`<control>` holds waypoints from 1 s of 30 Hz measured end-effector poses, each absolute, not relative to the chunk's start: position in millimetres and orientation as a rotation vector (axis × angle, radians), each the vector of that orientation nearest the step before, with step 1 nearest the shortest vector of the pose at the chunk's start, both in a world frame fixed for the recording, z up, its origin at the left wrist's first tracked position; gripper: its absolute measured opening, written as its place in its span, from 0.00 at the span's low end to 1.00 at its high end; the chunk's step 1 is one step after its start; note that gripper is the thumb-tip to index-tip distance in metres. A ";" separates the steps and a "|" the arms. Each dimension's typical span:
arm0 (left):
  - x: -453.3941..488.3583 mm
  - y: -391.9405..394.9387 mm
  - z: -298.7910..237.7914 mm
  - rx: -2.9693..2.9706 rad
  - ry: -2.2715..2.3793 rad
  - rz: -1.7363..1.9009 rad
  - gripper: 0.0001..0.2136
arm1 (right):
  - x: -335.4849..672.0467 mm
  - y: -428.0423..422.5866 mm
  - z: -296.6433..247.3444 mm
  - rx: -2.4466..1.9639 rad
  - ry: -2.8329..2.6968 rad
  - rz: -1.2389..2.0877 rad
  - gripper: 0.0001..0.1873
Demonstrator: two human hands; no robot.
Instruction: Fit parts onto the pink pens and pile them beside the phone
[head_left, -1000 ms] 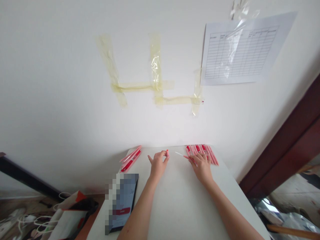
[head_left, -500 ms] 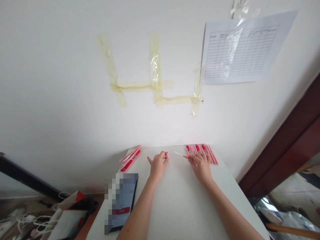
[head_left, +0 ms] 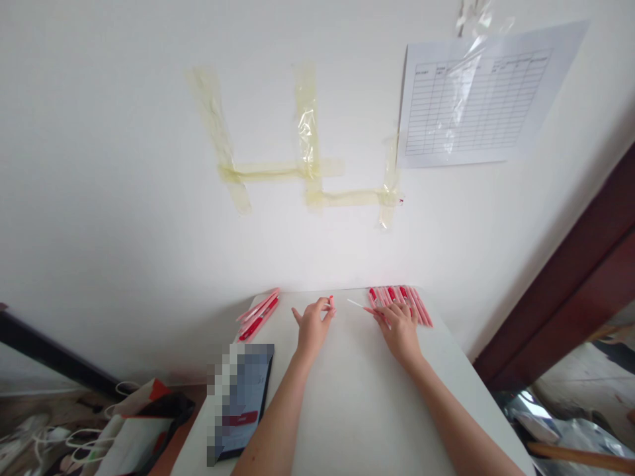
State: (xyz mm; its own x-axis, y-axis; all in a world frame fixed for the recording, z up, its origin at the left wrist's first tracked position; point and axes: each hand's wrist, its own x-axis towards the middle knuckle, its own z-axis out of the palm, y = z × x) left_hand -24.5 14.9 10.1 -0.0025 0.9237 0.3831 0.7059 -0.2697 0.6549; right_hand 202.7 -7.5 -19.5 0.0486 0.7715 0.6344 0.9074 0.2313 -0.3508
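Note:
On a white table my left hand pinches a small red pen cap between thumb and fingertips. My right hand rests to the right and holds a thin pink pen refill whose white tip points left toward the cap. Just behind the right hand, a row of several pink and red pens lies along the table's far edge. Cap and refill tip are a short gap apart.
A few more pink and red pens lie at the table's far left corner. A dark tablet sits at the left edge. A wall with tape strips and a printed sheet rises behind. Bags and cables lie on the floor at left.
Almost nothing has changed: both hands stay in place, with only a slight shift of the left fingers around the cap.

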 end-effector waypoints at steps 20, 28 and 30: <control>-26.4 15.5 13.5 1.984 1.731 1.111 0.03 | 203.8 -6.9 -20.5 -1.577 -1.749 -0.228 0.11; -25.5 15.4 9.1 2.040 1.776 0.974 0.04 | 203.2 -7.6 -19.8 -1.571 -1.757 -0.219 0.12; -25.1 15.2 9.1 2.029 1.791 0.957 0.04 | 203.0 -7.7 -19.4 -1.571 -1.756 -0.222 0.12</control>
